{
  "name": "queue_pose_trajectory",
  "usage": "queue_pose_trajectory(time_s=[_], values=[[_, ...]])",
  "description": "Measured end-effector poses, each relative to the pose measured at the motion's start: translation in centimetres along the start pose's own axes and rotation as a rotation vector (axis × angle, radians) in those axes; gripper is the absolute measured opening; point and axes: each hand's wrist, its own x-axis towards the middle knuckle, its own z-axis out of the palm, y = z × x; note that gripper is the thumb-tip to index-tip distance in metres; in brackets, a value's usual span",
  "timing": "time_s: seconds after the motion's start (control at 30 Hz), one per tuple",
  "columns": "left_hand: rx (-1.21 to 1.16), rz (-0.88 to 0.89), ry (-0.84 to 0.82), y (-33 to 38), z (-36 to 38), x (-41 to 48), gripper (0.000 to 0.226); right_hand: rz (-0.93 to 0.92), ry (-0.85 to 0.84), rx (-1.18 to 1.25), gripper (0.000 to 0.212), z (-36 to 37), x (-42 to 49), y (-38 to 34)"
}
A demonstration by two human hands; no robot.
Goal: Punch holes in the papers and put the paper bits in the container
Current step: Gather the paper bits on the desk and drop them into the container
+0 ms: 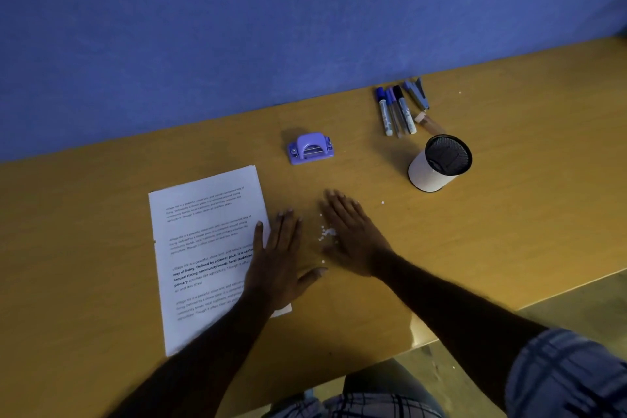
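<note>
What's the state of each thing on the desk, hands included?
left hand: open, flat, fingers over the papers' right edge
right hand: open, flat on the desk beside the bits
paper bits: loose small pile between the hands, not in the container
papers: flat stack, print up
hole punch: upright, untouched
container: standing, top open, untouched
markers: capped, lying side by side

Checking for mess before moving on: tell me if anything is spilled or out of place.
White paper bits lie spilled on the table between the left hand and right hand, with one stray bit nearer the container. They belong in the container, not loose.
</note>
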Motion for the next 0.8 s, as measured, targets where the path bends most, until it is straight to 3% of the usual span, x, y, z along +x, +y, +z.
queue_pose_trajectory(time_s=[0.13, 0.3, 0.37, 0.47, 0.53, 0.63, 0.8], values=[[0.003, 0.018, -0.032, -0.1, -0.2, 0.0, 0.109, -0.116, -0.023, -0.089, 0.089, 1.2, -2.0, -0.9], [-0.011, 0.051, -0.031, 0.1, -0.2, -0.2, 0.113, -0.224, -0.001, -0.035, 0.075, 0.7, -4.1, 0.1], [-0.008, 0.05, -0.022, 0.1, -0.1, -0.2, 0.112, -0.082, 0.04, -0.019, 0.074, -0.3, -4.2, 1.5], [-0.01, 0.032, -0.045, 0.0, -0.1, 0.1, 0.115, 0.3, 0.051, 0.054, 0.087, -1.6, -4.1, 3.9], [-0.006, 0.024, -0.058, 0.0, 0.0, 0.4, 0.115, 0.411, 0.019, 0.08, 0.096, -1.6, -4.0, 4.4], [0.005, 0.01, -0.09, 0.0, 0.1, 1.1, 0.117, 0.391, 0.0, 0.052, 0.102, -1.1, -3.8, 3.2], [0.003, 0.041, -0.058, -0.2, -0.1, 2.1, 0.119, 0.198, -0.004, 0.042, 0.102, 0.2, -4.4, -0.3]])
